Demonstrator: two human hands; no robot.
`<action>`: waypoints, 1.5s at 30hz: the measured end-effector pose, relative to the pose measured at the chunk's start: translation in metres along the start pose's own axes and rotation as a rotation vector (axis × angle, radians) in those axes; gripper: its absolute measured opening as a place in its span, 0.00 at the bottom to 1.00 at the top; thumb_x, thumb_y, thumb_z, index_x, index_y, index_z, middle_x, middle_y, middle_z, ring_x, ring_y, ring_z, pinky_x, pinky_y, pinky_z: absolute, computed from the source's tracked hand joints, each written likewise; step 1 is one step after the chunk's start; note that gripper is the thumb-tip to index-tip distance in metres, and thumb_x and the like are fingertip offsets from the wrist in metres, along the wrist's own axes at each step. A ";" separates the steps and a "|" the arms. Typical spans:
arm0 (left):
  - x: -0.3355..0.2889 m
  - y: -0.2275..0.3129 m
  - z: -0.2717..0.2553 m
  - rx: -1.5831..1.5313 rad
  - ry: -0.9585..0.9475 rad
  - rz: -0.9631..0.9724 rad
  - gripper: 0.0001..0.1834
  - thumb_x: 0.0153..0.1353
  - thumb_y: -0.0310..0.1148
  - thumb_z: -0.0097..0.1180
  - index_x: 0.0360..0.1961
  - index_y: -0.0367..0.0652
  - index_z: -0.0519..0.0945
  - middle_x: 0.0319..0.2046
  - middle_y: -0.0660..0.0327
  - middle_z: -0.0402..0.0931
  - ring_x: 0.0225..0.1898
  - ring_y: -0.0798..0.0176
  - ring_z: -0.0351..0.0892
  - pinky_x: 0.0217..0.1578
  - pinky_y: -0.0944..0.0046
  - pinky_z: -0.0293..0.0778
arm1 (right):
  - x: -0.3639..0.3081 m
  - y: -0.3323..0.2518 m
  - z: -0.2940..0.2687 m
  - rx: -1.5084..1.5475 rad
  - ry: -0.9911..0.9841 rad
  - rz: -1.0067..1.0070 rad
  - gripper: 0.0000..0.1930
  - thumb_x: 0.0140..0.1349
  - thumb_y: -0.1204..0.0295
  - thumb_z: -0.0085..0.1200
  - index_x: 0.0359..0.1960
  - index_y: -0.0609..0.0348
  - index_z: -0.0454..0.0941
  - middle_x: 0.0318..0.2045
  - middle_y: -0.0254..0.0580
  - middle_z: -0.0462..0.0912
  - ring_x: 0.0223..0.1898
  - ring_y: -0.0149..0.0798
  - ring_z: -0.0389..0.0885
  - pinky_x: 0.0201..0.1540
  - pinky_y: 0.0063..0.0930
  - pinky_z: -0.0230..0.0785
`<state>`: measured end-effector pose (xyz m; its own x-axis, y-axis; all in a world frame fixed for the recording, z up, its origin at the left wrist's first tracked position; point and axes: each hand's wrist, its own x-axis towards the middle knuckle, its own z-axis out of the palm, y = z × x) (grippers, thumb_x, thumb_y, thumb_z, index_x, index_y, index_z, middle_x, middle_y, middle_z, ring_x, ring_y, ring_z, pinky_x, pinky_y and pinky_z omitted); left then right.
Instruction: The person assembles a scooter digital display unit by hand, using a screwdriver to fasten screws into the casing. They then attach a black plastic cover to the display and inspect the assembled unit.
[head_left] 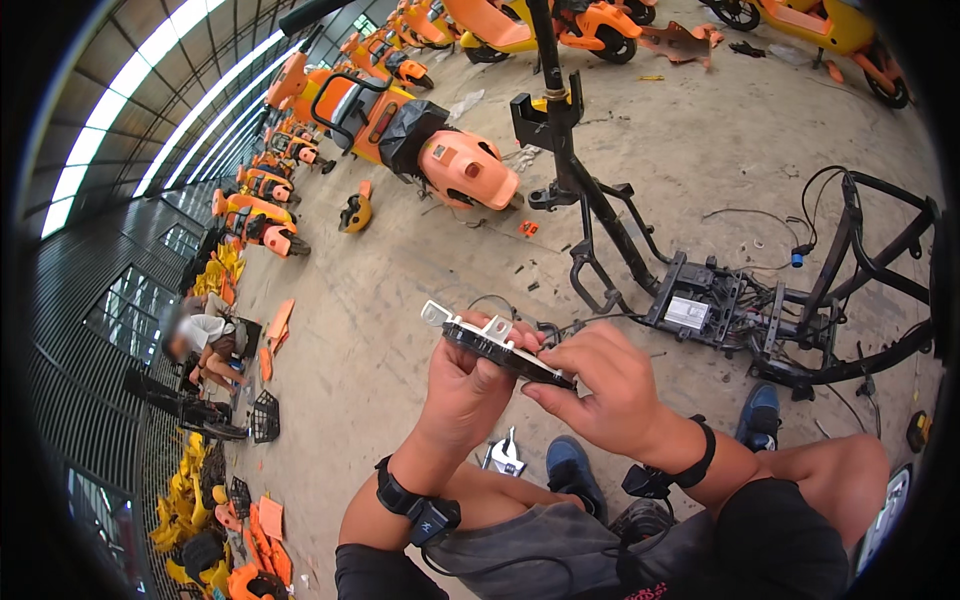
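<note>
In front of me, above my lap, I hold a flat, dark, rounded part with white mounting tabs (492, 343), tilted down to the right. My left hand (462, 388) is closed around its left end, with the thumb on the near edge. The fingers of my right hand (598, 385) pinch its right end. A thin dark cable (490, 298) shows just behind the part; whether it is joined to it I cannot tell. Below my hands, between my legs, a silver tool (508, 456) lies on the floor.
A bare black scooter frame (615, 245) stands close on the right, carrying a labelled metal box (688, 312) and loose wires. Orange scooters (465, 165) line the far side. Another person (212, 345) crouches at left, near piled yellow panels (190, 490) and a black basket (264, 417).
</note>
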<state>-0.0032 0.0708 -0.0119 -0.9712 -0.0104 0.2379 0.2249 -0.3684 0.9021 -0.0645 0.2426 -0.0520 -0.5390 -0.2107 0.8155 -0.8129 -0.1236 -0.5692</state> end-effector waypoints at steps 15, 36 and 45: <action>-0.007 0.007 0.027 0.171 0.351 -0.108 0.19 0.69 0.36 0.62 0.53 0.38 0.70 0.49 0.55 0.78 0.51 0.58 0.81 0.55 0.54 0.77 | -0.010 0.003 0.006 0.433 -0.127 0.540 0.13 0.63 0.65 0.67 0.39 0.63 0.82 0.30 0.40 0.84 0.29 0.32 0.78 0.32 0.26 0.70; 0.006 0.017 0.031 0.103 0.466 -0.202 0.30 0.72 0.40 0.54 0.69 0.41 0.60 0.60 0.50 0.73 0.60 0.54 0.76 0.59 0.51 0.76 | -0.010 0.024 0.004 1.186 -0.406 1.138 0.28 0.75 0.44 0.43 0.44 0.60 0.80 0.31 0.32 0.80 0.26 0.23 0.75 0.26 0.15 0.58; 0.013 0.013 0.024 0.212 0.468 -0.285 0.30 0.73 0.41 0.52 0.69 0.42 0.59 0.60 0.49 0.73 0.57 0.56 0.79 0.50 0.57 0.81 | -0.013 0.015 0.019 1.035 -0.415 1.036 0.23 0.74 0.52 0.50 0.45 0.63 0.81 0.36 0.43 0.88 0.23 0.21 0.71 0.26 0.14 0.63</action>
<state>-0.0105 0.0884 0.0118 -0.9161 -0.3650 -0.1657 -0.0865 -0.2237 0.9708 -0.0661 0.2254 -0.0731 -0.5158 -0.8559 0.0375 0.4750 -0.3221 -0.8189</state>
